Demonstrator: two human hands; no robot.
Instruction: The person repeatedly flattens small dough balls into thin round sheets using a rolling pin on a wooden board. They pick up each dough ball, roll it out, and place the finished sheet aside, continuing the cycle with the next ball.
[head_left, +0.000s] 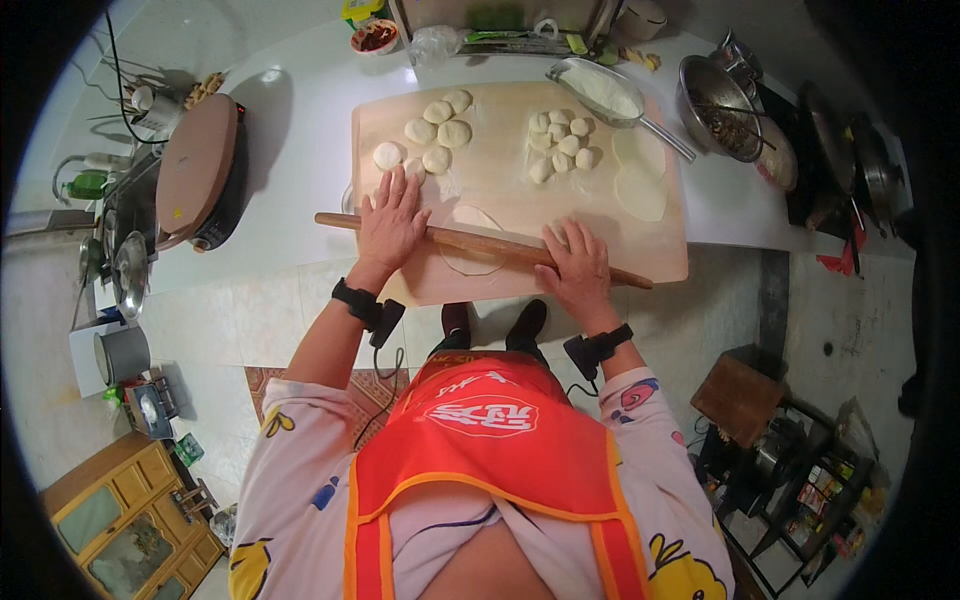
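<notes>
A wooden rolling pin (487, 244) lies slantwise across a flat round sheet of dough (471, 259) on a wooden board (510, 202). My left hand (392, 223) rests palm down over the pin's left part, fingers stretched out and spread, tips close to a dough piece. Over its right part lies my right hand (579, 262), also palm down with fingers extended. Several round dough pieces (437, 112) sit at the board's upper left, and smaller dough lumps (559, 142) at upper right. Rolled thin wrappers (640, 180) overlap near the right edge.
A metal scoop of flour (604, 94) lies over the board's upper right edge. Beyond it stands a steel bowl of filling (724, 124) with chopsticks. At left is a round electric pan (199, 165); a bowl of red sauce (374, 37) stands at the back. The counter's front edge runs below the board.
</notes>
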